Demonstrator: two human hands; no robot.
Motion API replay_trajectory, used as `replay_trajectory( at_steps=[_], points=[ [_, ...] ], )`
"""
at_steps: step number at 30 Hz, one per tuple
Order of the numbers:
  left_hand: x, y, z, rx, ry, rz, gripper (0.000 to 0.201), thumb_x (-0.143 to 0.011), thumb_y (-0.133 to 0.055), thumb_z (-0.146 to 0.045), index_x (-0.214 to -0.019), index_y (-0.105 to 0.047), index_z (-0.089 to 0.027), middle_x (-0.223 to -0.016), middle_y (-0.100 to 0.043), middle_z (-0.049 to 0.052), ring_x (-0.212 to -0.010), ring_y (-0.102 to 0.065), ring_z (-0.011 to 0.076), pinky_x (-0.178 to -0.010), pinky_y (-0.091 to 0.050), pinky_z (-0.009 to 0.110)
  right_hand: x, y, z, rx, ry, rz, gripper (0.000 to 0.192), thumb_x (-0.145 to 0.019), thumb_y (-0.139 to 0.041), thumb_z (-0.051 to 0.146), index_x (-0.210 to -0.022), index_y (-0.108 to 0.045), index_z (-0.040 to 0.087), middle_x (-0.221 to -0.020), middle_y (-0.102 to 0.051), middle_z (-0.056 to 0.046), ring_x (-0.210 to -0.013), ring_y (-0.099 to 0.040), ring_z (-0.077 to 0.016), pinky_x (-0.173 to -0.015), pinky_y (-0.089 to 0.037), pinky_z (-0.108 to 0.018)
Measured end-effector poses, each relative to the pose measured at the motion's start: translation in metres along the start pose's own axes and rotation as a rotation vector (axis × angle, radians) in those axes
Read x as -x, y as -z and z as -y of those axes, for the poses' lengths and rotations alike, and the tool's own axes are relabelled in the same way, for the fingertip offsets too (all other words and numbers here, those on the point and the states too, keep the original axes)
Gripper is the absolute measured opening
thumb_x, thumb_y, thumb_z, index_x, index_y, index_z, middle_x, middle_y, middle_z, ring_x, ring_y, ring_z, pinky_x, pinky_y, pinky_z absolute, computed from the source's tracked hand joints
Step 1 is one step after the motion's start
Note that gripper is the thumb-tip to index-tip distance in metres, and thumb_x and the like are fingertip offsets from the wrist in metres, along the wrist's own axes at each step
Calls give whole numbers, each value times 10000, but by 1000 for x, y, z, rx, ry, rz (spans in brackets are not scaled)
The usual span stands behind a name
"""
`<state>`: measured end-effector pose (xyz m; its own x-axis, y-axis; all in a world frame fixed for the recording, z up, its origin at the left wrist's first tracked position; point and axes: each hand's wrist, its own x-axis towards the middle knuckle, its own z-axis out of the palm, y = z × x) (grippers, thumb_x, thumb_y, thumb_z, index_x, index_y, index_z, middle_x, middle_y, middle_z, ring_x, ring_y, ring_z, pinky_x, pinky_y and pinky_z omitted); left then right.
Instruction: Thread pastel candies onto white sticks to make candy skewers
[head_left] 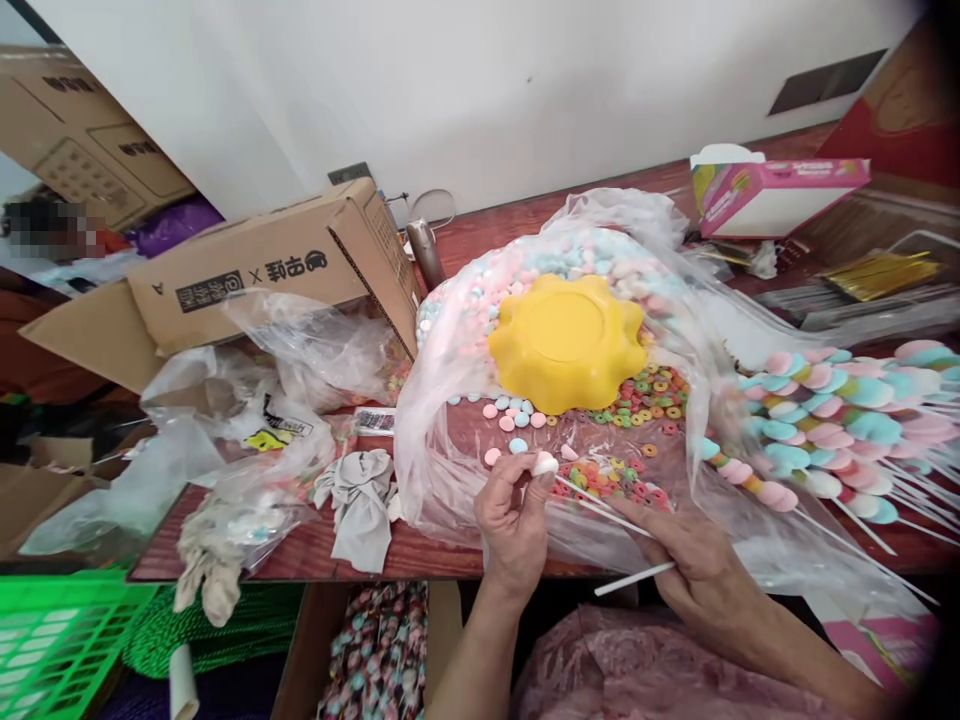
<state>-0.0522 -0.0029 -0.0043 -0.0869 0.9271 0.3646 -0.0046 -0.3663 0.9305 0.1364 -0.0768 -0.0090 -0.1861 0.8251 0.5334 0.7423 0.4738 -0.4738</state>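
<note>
two hands work together: our left hand (514, 520) pinches a white candy (545, 463) steady, our right hand (694, 570) grips the stick (600, 508) to skewer it.

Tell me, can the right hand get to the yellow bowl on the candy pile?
Probably yes. The yellow bowl sits upside down on the candy, uncovered, just beyond the right hand. But that hand holds a white stick, so it would likely need to let go first.
</note>
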Motion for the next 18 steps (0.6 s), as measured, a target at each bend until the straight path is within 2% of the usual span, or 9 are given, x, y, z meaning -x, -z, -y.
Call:
replay_trajectory(
  at_steps=[3, 6, 9, 13, 15, 18],
  points=[
    [-1, 2, -8, -152, -216, 46, 176, -875, -678, -165, -1031, -721, -235, -971, -753, 37, -921, -685, 168, -900, -548, 341, 6, 3, 13, -24, -4, -3, 567, -927, -427, 89, -1470, -477, 242, -1178, -735, -77, -916, -752, -183, -745, -609, -270],
    [2, -2, -16, -238, -357, 76, 173, -884, -653, -148, -1018, -712, -240, -949, -761, 43, -894, -696, 178, -867, -559, 355, 15, 7, 23, -69, -20, 0, 520, -950, -427, 108, -1452, -500, 222, -1260, -696, -73, -1047, -721, -183, -854, -600, -268],
    [10, -9, -24, -275, -436, 95, 187, -892, -630, -121, -1018, -703, -238, -923, -763, 45, -863, -704, 176, -817, -573, 340, 24, 12, 24, -101, -13, -37, 488, -954, -444, 117, -1424, -532, 211, -1211, -721, -65, -1052, -719, -171, -873, -590, -242],
    [18, -22, -33, -326, -592, 127, 274, -867, -615, -33, -1044, -694, -227, -951, -764, 51, -896, -705, 170, -845, -575, 334, 36, 20, 14, -157, -38, -11, 461, -971, -447, 151, -1417, -543, 214, -1206, -722, -86, -1024, -730, -187, -853, -595, -269],
    [21, -33, -35, -318, -622, 116, 268, -858, -616, -16, -1025, -694, -211, -932, -761, 50, -874, -702, 161, -823, -578, 315, 41, 21, 7, -199, -70, -11, 438, -976, -454, 170, -1398, -565, 205, -1185, -731, -99, -978, -742, -193, -832, -597, -280],
    [27, -53, -39, -244, -542, 119, 206, -869, -619, -42, -990, -689, -194, -876, -747, 41, -823, -696, 150, -778, -583, 294, 46, 19, 1, -318, -90, -36, 411, -982, -451, 190, -1365, -600, 192, -1060, -769, -89, -802, -750, -170, -737, -598, -257]
  ],
)
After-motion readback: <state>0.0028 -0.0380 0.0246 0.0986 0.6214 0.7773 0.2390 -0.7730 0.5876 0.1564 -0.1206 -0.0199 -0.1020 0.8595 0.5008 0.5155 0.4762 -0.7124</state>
